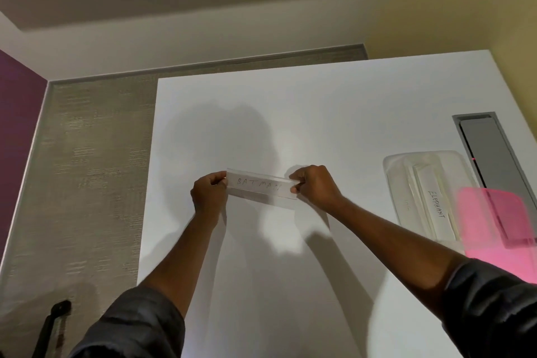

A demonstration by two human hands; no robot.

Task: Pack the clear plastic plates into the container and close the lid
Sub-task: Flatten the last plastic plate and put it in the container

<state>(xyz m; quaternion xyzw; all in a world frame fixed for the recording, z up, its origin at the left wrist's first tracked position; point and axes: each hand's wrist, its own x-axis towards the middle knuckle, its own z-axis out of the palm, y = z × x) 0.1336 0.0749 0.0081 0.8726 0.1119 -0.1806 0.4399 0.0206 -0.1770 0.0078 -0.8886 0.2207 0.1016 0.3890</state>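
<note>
A long clear plastic plate (261, 187) is held level above the middle of the white surface (319, 102), pinched at both short ends: the left hand (209, 193) has its grip clamped on the left end, thumb on top and fingers curled beneath, and the right hand (315, 185) has its grip clamped on the right end in the same manner. The plate spans the gap between the two hands and throws a faint shadow on the surface below. Handwritten capital letters across the plate read "BATMAN", the last letters fainter than the first. Well to the right, near the surface's right edge, lies the translucent container (396, 183), open, with further clear plates lying lengthwise inside it; one of them (436, 206) bears the handwritten word "ELEPHANT", running along its length. A translucent pink lid (499, 235) overlaps the container's near right corner and looks blurred. Just beyond the container a grey recessed slot (491, 148) is set into the surface. Both forearms are bare, with dark sleeves (139, 325) pushed up towards the elbows. Nothing stands between the held plate and the container. To the left of the surface is textured grey carpet (87, 168), with a dark object (53, 325) at the lower left that I cannot make out.
</note>
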